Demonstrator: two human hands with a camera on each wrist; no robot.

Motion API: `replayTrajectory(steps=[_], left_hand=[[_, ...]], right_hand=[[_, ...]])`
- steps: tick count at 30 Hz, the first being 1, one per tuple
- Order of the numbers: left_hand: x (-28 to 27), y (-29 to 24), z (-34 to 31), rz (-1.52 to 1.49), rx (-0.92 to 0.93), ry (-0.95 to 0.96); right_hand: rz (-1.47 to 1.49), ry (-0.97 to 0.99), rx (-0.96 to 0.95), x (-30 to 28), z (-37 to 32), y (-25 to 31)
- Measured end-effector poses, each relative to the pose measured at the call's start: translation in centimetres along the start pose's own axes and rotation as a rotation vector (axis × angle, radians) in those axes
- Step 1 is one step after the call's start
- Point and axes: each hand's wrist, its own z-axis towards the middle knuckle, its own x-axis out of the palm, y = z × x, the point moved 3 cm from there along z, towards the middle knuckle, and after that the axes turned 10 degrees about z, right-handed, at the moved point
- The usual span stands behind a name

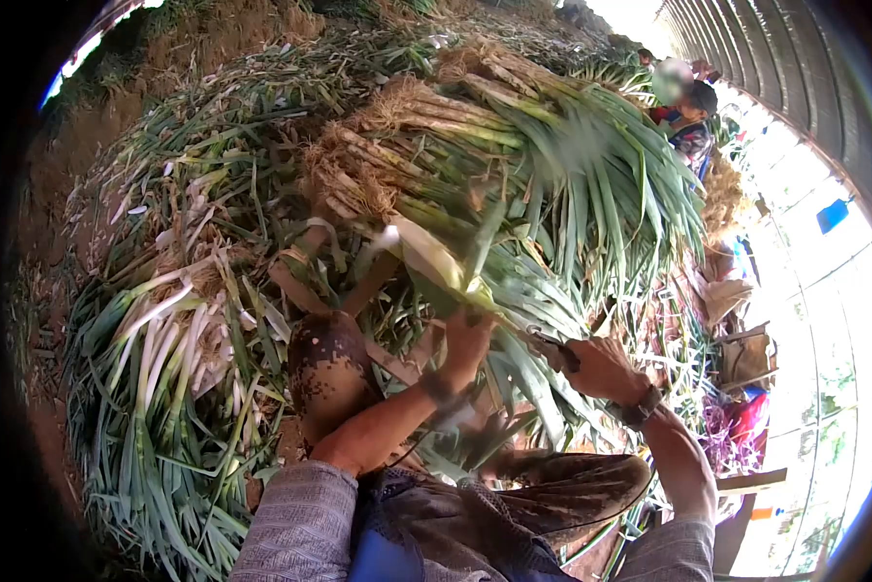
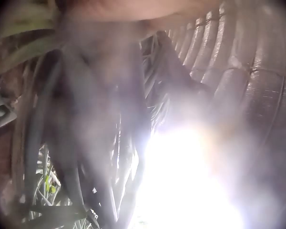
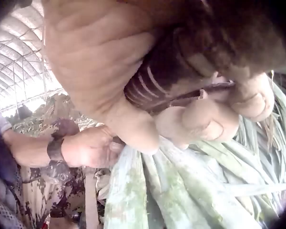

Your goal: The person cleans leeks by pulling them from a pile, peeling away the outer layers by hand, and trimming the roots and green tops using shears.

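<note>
My left hand (image 1: 467,341) grips a leek (image 1: 424,254) at the base of its leaves. The pale stalk points up and away, and the long green leaves fan toward my right side. In my right hand (image 1: 603,369) is a dark-handled tool (image 3: 155,78) with light ridges on its grip; my fingers curl round it, and its kind cannot be told. The tool lies right at the leaves, to the right of my left hand. In the right wrist view, broad leek leaves (image 3: 128,191) hang below both hands. Glare and blur cover much of the left wrist view.
A big heap of unpeeled leeks (image 1: 552,136) with brown roots lies ahead. Pale cleaned leeks (image 1: 169,330) lie at the left. Leaf scraps (image 1: 252,107) cover the ground. Another person (image 1: 693,121) is at the far right, under a ribbed curved roof (image 1: 795,68).
</note>
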Motion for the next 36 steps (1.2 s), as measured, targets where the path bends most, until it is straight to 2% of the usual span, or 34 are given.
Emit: replayTrajectory(steps=[2, 4, 6, 8, 9, 13, 17, 18, 19, 21, 22, 23, 25, 26, 29, 31, 33, 35, 36], left_hand=[[0.6, 0.0, -0.2, -0.008, 0.167, -0.059], [0.8, -0.6, -0.2, 0.007, 0.182, -0.049], [0.6, -2.4, -1.2, 0.025, 0.195, -0.052], [0.3, -4.4, -1.9, 0.01, 0.077, -0.017], [0.1, -4.5, -1.7, 0.01, 0.078, -0.023], [-0.3, -4.1, -1.5, -0.001, -0.037, 0.055], [-2.0, -3.7, -0.8, 0.017, -0.2, 0.036], [-2.2, -4.1, -0.5, 0.092, -0.088, -0.006], [-2.9, -3.7, 0.4, 0.098, -0.086, 0.0], [-4.7, -3.2, 2.6, 0.52, 0.167, 0.03], [-5.1, -4.9, 2.4, 0.586, 0.368, -0.052], [-5.8, -3.9, 3.8, 0.59, 0.37, -0.051], [-6.8, -4.0, 5.9, 0.572, 0.572, -0.322], [-7.2, -4.0, 6.3, 0.572, 0.426, -0.344], [-8.5, -6.1, 8.6, 0.75, 0.495, -0.423], [-8.7, -8.6, 9.7, 0.94, 0.504, -0.389], [-8.4, -11.0, 10.2, 0.963, 0.573, -0.375], [-7.3, -15.2, 8.3, 1.133, 0.572, -0.127], [-7.2, -15.3, 8.3, 1.19, 0.621, -0.095]], right_hand=[[-0.004, 0.036, 0.06, -0.3, 0.2, 0.1], [0.096, 0.061, 0.199, -1.7, 0.9, 1.8], [0.097, 0.021, 0.169, -1.4, 1.4, 1.0], [0.063, -0.043, 0.114, -1.2, 2.0, 0.7], [0.063, -0.041, 0.109, -1.2, 2.2, 0.5], [0.148, 0.048, 0.22, -2.1, 1.9, 0.6], [0.119, -0.021, 0.115, -0.8, 0.6, 0.1], [0.113, 0.01, 0.136, -0.4, 0.6, -0.5], [0.107, 0.04, 0.154, -0.2, 0.6, -0.7], [0.085, 0.034, 0.128, 0.0, 0.7, -1.1], [0.08, 0.058, 0.159, 0.1, 0.7, -1.2], [0.074, 0.079, 0.191, 0.3, 0.7, -1.3], [0.09, 0.089, 0.204, 0.6, 0.7, -1.4], [0.101, 0.104, 0.216, 0.7, 0.8, -1.4], [0.127, 0.091, 0.197, 0.7, 0.8, -1.1], [0.134, 0.071, 0.188, 1.0, 0.9, -1.3], [0.142, 0.054, 0.178, 1.7, 0.9, -1.8], [0.079, 0.019, 0.158, 2.2, 0.8, -2.5], [0.066, 0.021, 0.149, 1.7, 0.6, -2.0]])
